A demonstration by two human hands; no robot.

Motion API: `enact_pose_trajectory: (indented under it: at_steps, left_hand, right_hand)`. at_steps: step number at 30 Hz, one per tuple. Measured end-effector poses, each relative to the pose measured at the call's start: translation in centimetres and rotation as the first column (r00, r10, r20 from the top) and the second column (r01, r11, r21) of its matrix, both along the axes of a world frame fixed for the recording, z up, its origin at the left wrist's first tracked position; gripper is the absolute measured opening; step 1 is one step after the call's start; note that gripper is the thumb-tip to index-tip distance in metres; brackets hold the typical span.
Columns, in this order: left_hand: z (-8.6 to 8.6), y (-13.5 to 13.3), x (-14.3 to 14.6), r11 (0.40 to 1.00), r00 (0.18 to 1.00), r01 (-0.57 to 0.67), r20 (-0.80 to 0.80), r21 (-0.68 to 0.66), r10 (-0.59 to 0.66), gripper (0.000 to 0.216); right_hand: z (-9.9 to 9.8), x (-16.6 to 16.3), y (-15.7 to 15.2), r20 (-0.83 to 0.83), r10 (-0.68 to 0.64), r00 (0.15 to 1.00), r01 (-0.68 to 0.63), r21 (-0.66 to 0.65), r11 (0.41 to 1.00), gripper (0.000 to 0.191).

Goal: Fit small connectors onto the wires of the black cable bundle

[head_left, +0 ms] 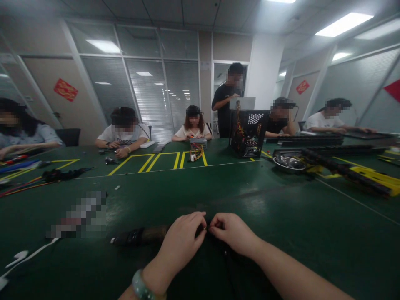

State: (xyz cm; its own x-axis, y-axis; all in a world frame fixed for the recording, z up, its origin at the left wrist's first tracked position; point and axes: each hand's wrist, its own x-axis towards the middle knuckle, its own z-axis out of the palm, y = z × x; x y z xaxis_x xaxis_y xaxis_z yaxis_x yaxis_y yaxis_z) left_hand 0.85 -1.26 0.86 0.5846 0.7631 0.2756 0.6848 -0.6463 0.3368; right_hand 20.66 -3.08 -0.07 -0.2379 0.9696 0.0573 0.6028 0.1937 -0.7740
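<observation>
My left hand (pixel 186 233) is closed in a pinch near the table's front, with the back of the hand up. A tiny light speck shows at its fingertips, too small to name. Almost touching it, my right hand (pixel 233 233) is also pinched, thumb against index finger. What it holds is hidden. A dark cylindrical object (pixel 142 236) with a brownish middle and a pale tip at its left end lies on the table. Its right part runs behind my left hand, and I cannot tell whether that hand touches it. A dark thin cord-like shape (pixel 225 258) lies below my right hand.
On the green table (pixel 150 187) lies a blurred-out device (pixel 78 214) with a white cable (pixel 29 262) at left. Across stand a black computer case (pixel 250 133) and a power supply (pixel 198 144). A metal bowl (pixel 289 163) sits at right. Several people work around the table.
</observation>
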Motion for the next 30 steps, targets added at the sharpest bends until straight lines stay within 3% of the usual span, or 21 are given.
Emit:
enact_pose_trajectory:
  at_steps: [10, 23, 30]
  left_hand:
    - [0.22, -0.17, 0.07, 1.0, 1.0, -0.006, 0.027, 0.008, 0.005, 0.014]
    - [0.15, -0.06, -0.02, 1.0, 0.999, -0.011, 0.03, -0.004, 0.011, 0.006]
    - [0.25, -0.05, 0.07, 0.997, 0.999, 0.007, 0.033, 0.082, -0.009, 0.012]
  right_hand:
    - [0.05, -0.01, -0.03, 0.012, -0.006, 1.0, 0.006, -0.005, 1.0, 0.012]
    - [-0.22, 0.01, 0.15, 0.005, 0.002, 1.0, -0.003, 0.006, 1.0, 0.011]
    - [0.08, -0.04, -0.07, -0.003, 0.005, 1.0, -0.005, -0.003, 1.0, 0.012]
